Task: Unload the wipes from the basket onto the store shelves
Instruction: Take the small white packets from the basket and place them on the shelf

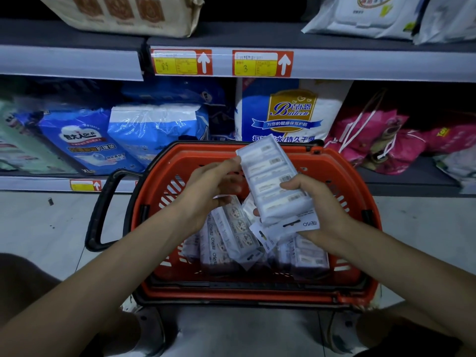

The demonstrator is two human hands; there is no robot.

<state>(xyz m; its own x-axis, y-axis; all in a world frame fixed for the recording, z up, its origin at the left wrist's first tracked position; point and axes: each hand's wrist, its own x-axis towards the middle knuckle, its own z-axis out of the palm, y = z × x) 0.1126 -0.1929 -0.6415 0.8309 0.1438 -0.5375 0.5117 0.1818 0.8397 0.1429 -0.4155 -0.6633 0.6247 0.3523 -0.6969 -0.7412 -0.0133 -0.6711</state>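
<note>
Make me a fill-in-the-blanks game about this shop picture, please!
1. The left hand and the right hand hold one pack of wipes above the red ____.
2. The white arrow on the price tag marked 3 points ____.
3. The looped handle lying towards the floor is coloured ____.

Missing words: basket, up, black.
</note>
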